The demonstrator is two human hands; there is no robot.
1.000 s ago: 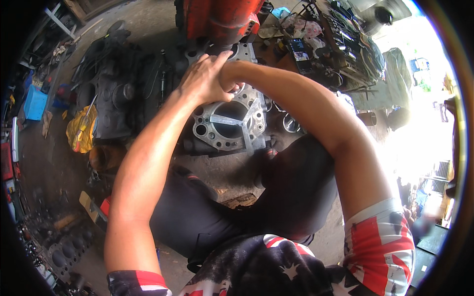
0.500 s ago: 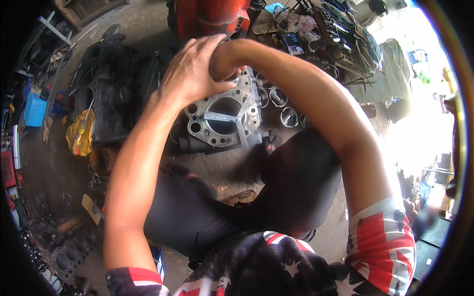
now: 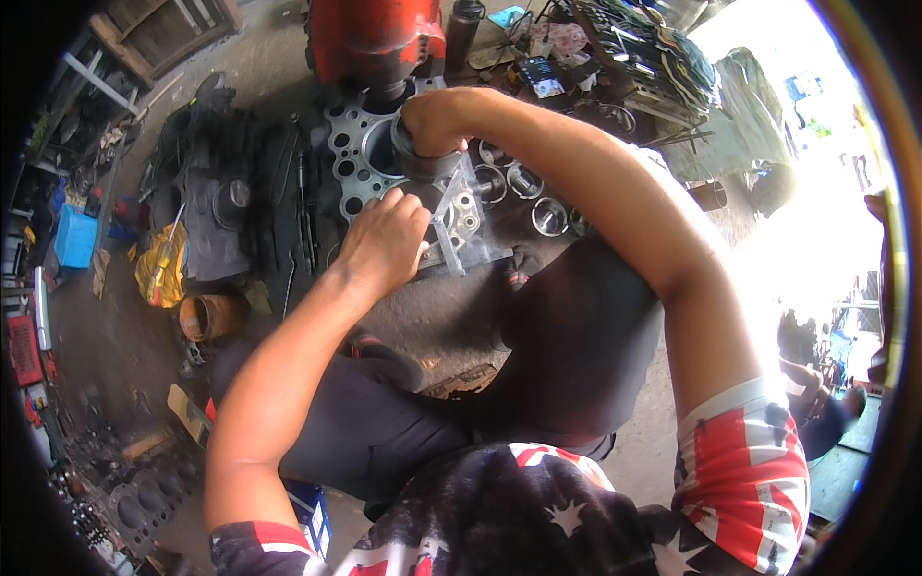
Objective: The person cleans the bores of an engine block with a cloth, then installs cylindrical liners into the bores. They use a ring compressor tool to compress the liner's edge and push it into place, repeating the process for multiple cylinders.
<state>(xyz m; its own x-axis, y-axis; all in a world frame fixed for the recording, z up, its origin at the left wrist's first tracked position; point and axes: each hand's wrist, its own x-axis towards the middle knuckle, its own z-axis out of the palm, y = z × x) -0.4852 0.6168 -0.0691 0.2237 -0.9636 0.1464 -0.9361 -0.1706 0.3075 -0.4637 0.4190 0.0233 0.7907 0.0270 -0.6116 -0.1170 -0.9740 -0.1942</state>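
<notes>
My right hand (image 3: 434, 125) is closed on a dark grey metal cylinder (image 3: 427, 165), its fingers reaching into the open end. The cylinder is over the near part of a grey engine block (image 3: 348, 165), beside a round open bore (image 3: 381, 149). My left hand (image 3: 389, 230) is closed, fingers curled at a flat three-armed metal bar (image 3: 448, 245) on the near end of the block. The bar's left arm is hidden under that hand.
Several shiny round pistons (image 3: 549, 217) lie right of the block. Behind it stands a red machine part (image 3: 375, 38). To the left are a dark engine casting (image 3: 216, 230), a yellow cloth (image 3: 161, 264) and a rusty pipe piece (image 3: 199, 317). Another person (image 3: 816, 403) is at far right.
My left hand has come off my right hand and moved down toward me to the three-armed bar. The right hand now shows holding the dark cylinder. The view has shifted slightly.
</notes>
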